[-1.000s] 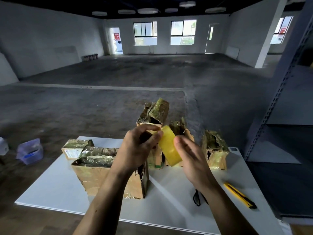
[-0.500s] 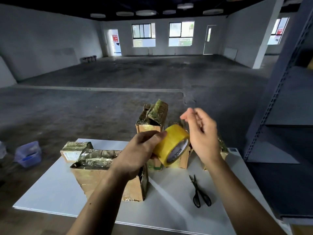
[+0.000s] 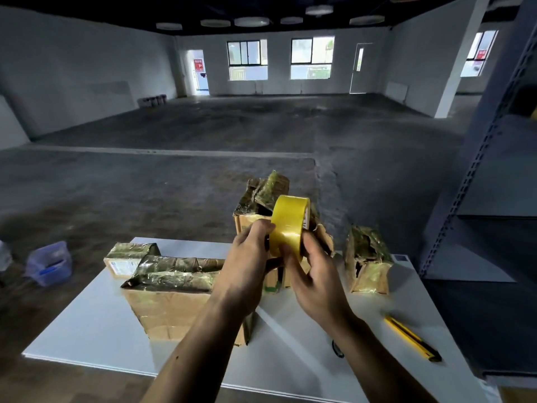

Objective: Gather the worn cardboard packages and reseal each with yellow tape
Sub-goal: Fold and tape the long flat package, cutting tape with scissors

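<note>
Left hand (image 3: 247, 266), right hand (image 3: 316, 274) grip tape roll (image 3: 287, 222), screening tall package (image 3: 263, 196); knife (image 3: 412, 338) right.

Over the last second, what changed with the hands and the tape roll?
The right hand, lifted clear of the yellow tape roll half a second ago, has come back down and grips its near side. The left hand kept its hold and turned the roll so its outer band faces the camera. The cardboard packages and the utility knife stayed put on the white table.

packages (image 3: 180, 289) left and behind on the table (image 3: 87, 330); knife (image 3: 412, 338) right; tub (image 3: 49, 263) on floor left
</note>
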### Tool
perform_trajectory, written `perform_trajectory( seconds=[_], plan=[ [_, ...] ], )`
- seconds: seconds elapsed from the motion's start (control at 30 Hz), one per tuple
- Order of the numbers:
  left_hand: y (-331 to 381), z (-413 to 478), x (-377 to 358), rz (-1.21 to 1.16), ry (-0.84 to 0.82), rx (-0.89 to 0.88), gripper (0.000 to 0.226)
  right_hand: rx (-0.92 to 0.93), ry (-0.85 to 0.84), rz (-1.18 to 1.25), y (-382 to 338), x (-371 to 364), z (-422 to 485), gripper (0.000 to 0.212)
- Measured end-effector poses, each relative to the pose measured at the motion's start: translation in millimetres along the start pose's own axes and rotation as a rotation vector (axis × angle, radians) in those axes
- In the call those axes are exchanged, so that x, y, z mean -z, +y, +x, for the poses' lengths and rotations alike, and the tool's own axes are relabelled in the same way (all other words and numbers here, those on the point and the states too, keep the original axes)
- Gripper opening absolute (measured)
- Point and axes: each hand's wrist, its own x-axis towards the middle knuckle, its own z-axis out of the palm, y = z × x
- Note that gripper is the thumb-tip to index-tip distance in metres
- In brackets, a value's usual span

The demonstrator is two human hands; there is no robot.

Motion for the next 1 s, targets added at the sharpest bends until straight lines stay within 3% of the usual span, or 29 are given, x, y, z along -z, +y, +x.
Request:
perform_trajectory(
  seconds=[0.13, 0.33, 0.4, 0.5, 0.57, 0.63, 0.7, 0.8, 0.93, 1.0],
  plan=[
    [0.2, 1.4, 3.0, -0.013, -0.042, 0.051, 0.036, -0.006, 0.021, -0.033, 2.8, -2.7, -3.2, 0.045],
    [8.0, -6.9, 4.2, 0.042, -0.226, -0.010, 0.030, -0.041, 0.016, 0.056, -0.6, -0.8, -3.7, 0.028],
    [8.2, -7.1, 7.2, 0.202, -0.207, -0.161, 0.025, -0.059, 0.020, 0.099, -3.2, -0.4, -2.4, 0.026],
    [2.7, 0.6, 18.3, 0.579, -0.148, -0.566, 0.038, -0.078, 0.046, 0.122, -3.8, -0.3, -0.8, 0.023],
    [1.9, 3.1, 21.2, 0.781, -0.111, -0.771, 0.034, -0.091, 0.063, 0.116, -2.9, -2.3, -2.0, 0.041],
    [1.6, 4.3, 22.9, 0.843, -0.059, -0.877, 0.027, -0.092, 0.071, 0.113, -1.1, -5.3, -3.2, 0.060],
    [-0.4, 6.1, 23.7, 0.848, -0.009, -0.941, 0.017, -0.084, 0.071, 0.130, -2.6, -7.9, -3.0, 0.047],
    [-3.9, 6.8, 24.7, 0.814, 0.043, -0.933, 0.005, -0.079, 0.062, 0.148, -3.1, -9.0, -1.9, 0.024],
    [5.7, 7.7, 26.2, 0.652, 0.042, -0.644, 0.008, -0.066, -0.010, 0.081, 2.3, -8.9, -3.1, 0.041],
    [11.9, 9.9, 28.2, 0.707, 0.004, -0.602, 0.011, -0.041, -0.032, 0.043, 3.5, -9.2, -3.4, 0.046]
  ],
)
